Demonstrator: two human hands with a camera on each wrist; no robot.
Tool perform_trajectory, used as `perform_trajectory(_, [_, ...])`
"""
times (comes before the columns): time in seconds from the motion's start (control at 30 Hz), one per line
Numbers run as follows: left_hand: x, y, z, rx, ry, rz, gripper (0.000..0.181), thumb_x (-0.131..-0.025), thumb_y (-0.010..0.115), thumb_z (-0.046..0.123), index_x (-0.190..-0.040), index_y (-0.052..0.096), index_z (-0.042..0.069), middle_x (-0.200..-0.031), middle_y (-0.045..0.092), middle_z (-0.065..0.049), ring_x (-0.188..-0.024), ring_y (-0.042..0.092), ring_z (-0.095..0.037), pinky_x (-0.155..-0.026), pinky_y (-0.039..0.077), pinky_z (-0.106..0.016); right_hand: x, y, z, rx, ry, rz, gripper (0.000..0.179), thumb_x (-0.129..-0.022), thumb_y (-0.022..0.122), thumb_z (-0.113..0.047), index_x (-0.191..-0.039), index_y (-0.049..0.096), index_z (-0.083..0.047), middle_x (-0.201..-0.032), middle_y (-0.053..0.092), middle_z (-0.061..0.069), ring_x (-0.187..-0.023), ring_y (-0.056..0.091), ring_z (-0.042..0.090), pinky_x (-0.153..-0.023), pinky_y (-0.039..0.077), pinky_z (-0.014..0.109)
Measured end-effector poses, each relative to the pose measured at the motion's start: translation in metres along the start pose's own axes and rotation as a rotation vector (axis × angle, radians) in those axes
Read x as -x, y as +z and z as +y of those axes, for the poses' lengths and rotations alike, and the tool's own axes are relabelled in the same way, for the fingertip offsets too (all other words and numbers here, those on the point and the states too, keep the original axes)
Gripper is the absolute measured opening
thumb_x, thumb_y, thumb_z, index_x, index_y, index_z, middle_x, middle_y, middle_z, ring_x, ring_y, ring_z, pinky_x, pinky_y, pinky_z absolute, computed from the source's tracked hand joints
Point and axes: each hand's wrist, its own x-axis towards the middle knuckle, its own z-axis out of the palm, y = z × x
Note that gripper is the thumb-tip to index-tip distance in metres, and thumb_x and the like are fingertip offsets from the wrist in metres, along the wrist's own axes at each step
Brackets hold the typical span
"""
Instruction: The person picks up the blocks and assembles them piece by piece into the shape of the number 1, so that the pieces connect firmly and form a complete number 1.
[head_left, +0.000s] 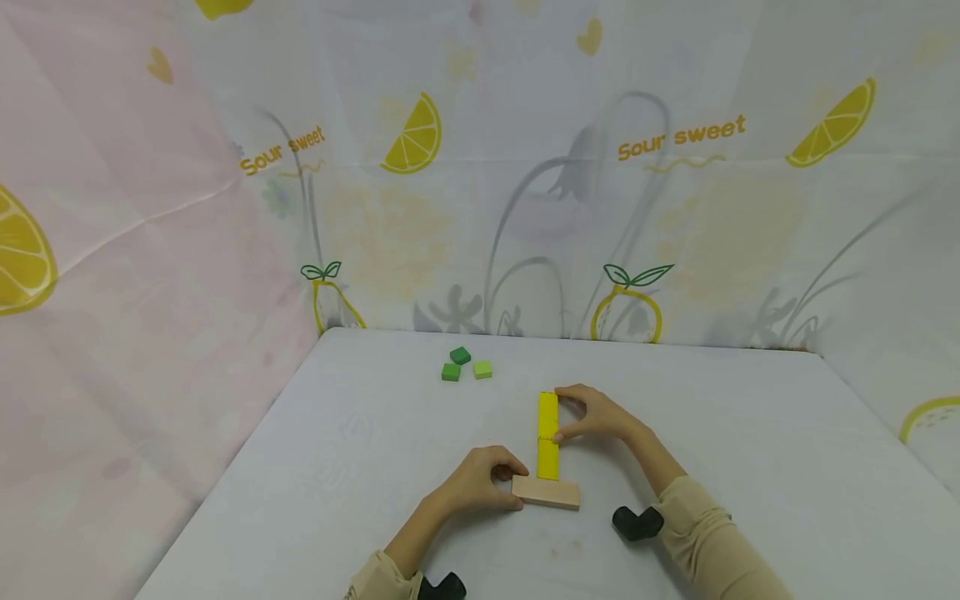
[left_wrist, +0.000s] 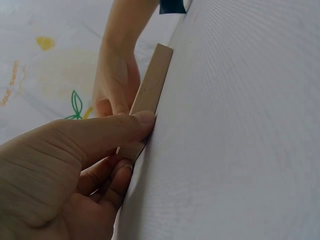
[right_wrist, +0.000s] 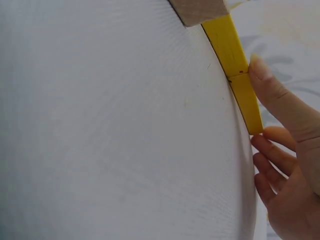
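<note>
A plain wooden block [head_left: 546,492] lies crosswise on the table. My left hand [head_left: 480,478] pinches its left end, with the thumb [left_wrist: 142,118] on the near long side and fingers behind. Two yellow blocks lie end to end, pointing away from the wooden block: the near yellow block [head_left: 548,460] meets its far side, and the far yellow block [head_left: 548,415] continues the line. My right hand [head_left: 597,414] holds the far yellow block from the right, its thumb [right_wrist: 262,70] beside the seam and its index fingertip at the far end.
Toward the back of the white table [head_left: 360,467] lie a dark green block [head_left: 461,356], a green block [head_left: 450,372] and a light green block [head_left: 482,369]. A fruit-printed cloth [head_left: 480,192] hangs behind. Black devices [head_left: 637,523] sit at both wrists.
</note>
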Motion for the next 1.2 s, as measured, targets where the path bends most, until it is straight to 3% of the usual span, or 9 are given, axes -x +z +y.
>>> perform_trajectory(1.2, [-0.0007,0.0017,-0.0035,0.002,0.011,0.011,0.034,-0.068,0.082,0.007,-0.099,0.071,0.004,-0.093,0.066,-0.001,-0.080,0.054,-0.002,-0.076,0.047,-0.019,0.0004,0.0015,0.0018,0.020,-0.030,0.021,0.084,-0.069,0.082,-0.034,-0.133,0.046,0.007,-0.134,0.047,0.025,-0.126,0.039,0.043,-0.104,0.028,0.056])
